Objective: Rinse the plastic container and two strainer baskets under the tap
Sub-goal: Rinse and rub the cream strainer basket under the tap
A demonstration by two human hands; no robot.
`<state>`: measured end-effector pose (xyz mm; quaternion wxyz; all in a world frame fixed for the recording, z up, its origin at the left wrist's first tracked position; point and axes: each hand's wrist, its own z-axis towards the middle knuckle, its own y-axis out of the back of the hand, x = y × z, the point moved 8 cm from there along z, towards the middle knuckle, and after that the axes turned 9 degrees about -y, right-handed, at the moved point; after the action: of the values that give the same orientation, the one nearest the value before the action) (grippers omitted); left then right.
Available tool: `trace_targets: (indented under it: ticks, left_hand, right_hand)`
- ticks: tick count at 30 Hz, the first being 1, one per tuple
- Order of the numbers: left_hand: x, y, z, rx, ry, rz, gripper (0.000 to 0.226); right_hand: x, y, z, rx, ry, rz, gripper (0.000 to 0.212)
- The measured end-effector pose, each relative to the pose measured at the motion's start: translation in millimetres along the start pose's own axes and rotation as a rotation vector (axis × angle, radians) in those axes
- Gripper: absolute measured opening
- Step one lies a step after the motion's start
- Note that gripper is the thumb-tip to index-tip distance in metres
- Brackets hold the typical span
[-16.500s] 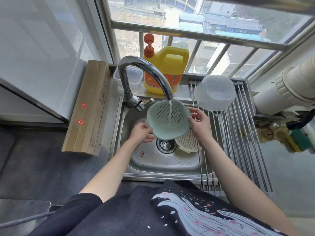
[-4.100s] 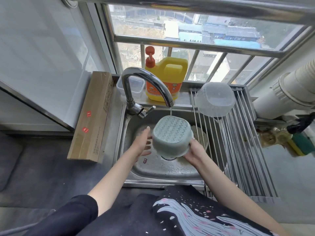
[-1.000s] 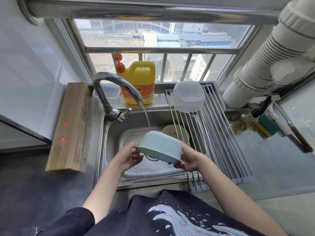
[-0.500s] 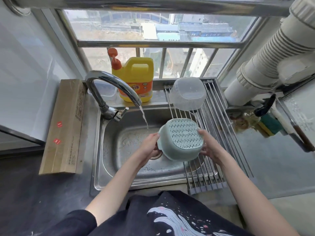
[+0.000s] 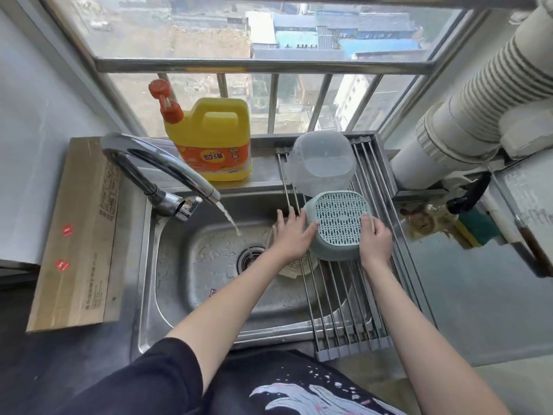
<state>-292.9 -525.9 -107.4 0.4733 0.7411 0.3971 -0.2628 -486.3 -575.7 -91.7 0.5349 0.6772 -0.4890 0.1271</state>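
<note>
Hands (image 5: 291,235) at steel sink (image 5: 191,283) below barred window (image 5: 263,67).

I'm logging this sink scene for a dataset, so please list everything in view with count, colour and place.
strainer basket: 1, pale green, upside down on the drying rack
second strainer basket: 1, cream, in the sink under the rack, mostly hidden
plastic container: 1, clear, upside down at the rack's far end
drying rack: 1, steel rods, over the sink's right side
sink: 1, steel
tap: 1, chrome, running
detergent jug: 1, yellow, orange pump, on the sill
cardboard box: 1, brown, left of the sink
duct pipe: 1, white, upper right
sponge: 1, green and yellow, right counter
left hand: touches the green basket's side
right hand: holds its other side
</note>
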Motion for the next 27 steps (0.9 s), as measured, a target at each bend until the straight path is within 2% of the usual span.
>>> trace_targets:
  ticks: [3, 6, 9, 10, 11, 12, 14, 17, 20, 22, 25, 27]
  left_hand:
    - [1.5, -7.4, 3.7, 0.018, -0.006, -0.016, 0.069]
    - [2.3, -6.1, 0.7, -0.019, -0.024, -0.066, 0.067]
    - [17.3, 18.8, -12.2, -0.281, -0.02, -0.219, 0.054]
    - [30.1, 27.7, -19.4, -0.367, 0.012, -0.236, 0.047]
    - [45.2, 33.7, -27.3, -0.414, 0.056, -0.229, 0.039]
    - [62.7, 36.0, -34.0, -0.422, 0.106, -0.221, 0.031]
    - [98.7, 34.4, -47.5, -0.371, 0.199, -0.213, 0.02]
    - [149.4, 25.3, -72.7, -0.215, 0.345, -0.117, 0.016]
    - [186.8, 22.5, -102.2, -0.149, 0.445, -0.083, 0.009]
    - [205.6, 24.2, -118.6, -0.159, 0.503, -0.101, 0.012]
    - [225.6, 23.2, -137.1, -0.189, 0.58, -0.203, 0.011]
    - [231.7, 21.9, -144.4, -0.197, 0.592, -0.245, 0.016]
  right_hand:
    - [-3.9, -1.9, 4.3, -0.058, -0.024, -0.169, 0.053]
    - [5.6, 6.6, -5.7, -0.193, 0.025, -0.15, 0.05]
    - [36.4, 22.6, -36.9, -0.414, 0.298, -0.069, 0.033]
    - [49.7, 17.0, -52.5, -0.387, 0.444, -0.056, 0.025]
    - [60.8, 3.5, -70.1, -0.285, 0.59, -0.056, 0.021]
    - [69.0, -15.2, -90.1, -0.131, 0.701, -0.073, 0.021]
    - [69.1, -62.7, -129.1, 0.188, 0.786, -0.227, 0.02]
    - [23.6, -141.1, -155.3, 0.506, 0.621, -0.763, 0.018]
    - [-36.9, -183.7, -143.1, 0.702, 0.326, -1.097, 0.035]
    - [-57.2, -196.2, -130.0, 0.738, 0.258, -1.123, 0.049]
    - [-71.9, -200.5, -102.9, 0.673, 0.134, -0.893, 0.075]
    - [-88.2, -204.5, -85.6, 0.656, 0.045, -0.861, 0.082]
